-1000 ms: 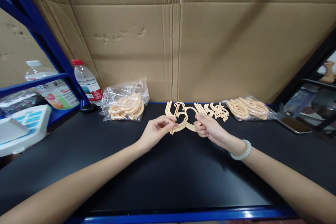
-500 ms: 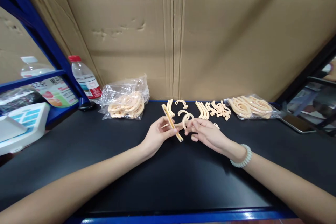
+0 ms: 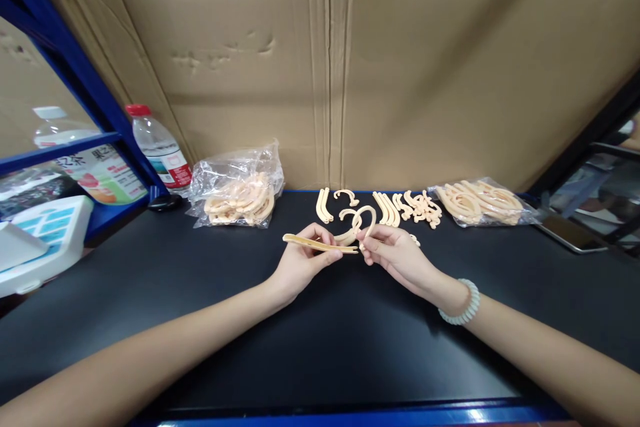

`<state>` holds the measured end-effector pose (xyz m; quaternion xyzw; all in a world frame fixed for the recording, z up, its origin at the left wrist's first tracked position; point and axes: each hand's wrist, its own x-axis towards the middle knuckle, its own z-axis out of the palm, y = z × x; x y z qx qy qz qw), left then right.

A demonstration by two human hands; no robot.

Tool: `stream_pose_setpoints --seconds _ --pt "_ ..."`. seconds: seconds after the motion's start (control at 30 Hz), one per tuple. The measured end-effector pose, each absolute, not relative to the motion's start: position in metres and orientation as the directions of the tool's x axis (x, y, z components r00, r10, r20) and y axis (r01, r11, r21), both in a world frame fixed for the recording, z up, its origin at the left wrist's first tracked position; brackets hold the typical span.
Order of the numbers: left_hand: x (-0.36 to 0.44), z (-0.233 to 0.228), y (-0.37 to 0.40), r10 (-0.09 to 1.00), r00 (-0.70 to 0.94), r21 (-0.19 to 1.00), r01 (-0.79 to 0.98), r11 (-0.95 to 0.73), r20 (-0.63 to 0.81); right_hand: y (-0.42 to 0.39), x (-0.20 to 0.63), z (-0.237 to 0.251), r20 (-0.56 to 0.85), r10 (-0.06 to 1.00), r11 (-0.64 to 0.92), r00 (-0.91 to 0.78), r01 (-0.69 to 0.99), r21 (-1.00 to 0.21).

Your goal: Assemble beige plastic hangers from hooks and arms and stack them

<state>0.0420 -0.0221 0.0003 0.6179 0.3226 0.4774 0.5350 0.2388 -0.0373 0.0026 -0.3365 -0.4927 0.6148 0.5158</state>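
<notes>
My left hand [image 3: 300, 260] pinches a long, flat beige plastic strip [image 3: 320, 245], held nearly level above the black table [image 3: 320, 333]. My right hand [image 3: 397, 255] grips a curved beige hook-shaped piece [image 3: 364, 217], its arch standing above my fingers. The right end of the strip meets the hook piece between the two hands. Loose beige parts [image 3: 385, 208] lie in a row just behind my hands.
Two clear bags of beige parts [image 3: 240, 193] [image 3: 483, 203] lie at the back left and back right against a cardboard wall [image 3: 350, 80]. A water bottle [image 3: 159, 147] stands by the blue shelf frame [image 3: 75, 67]. A white device [image 3: 40, 240] sits at far left.
My left hand has turned the strip from steeply tilted to nearly level. My right hand lifted the hook piece off the table and brought it to the strip's end.
</notes>
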Motion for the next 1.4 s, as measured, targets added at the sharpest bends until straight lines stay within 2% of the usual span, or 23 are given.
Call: stream_pose_setpoints --seconds 0.23,0.5,0.73,1.17,1.4 --pt "0.044 0.003 -0.024 0.905 0.330 0.963 -0.104 -0.247 0.268 -0.039 0.238 0.003 0.073 0.969 0.007 -0.235 -0.269 -0.963" --pt "0.043 0.002 -0.023 0.901 0.333 0.961 -0.104 -0.257 0.277 -0.042 0.238 0.004 0.041 0.942 -0.060 -0.332 -0.288 -0.956" --pt "0.042 0.002 -0.023 0.892 0.360 0.961 -0.138 -0.238 0.272 -0.042 0.236 0.004 0.023 0.947 -0.074 -0.322 -0.288 -0.955" --pt "0.044 0.002 -0.025 0.851 0.438 0.957 -0.151 -0.248 0.289 -0.041 0.232 -0.004 0.059 0.966 -0.012 -0.252 -0.273 -0.962" --pt "0.044 0.000 -0.023 0.824 0.455 0.941 -0.141 -0.309 0.338 -0.042 0.227 -0.006 0.092 0.972 0.051 -0.217 -0.190 -0.980"
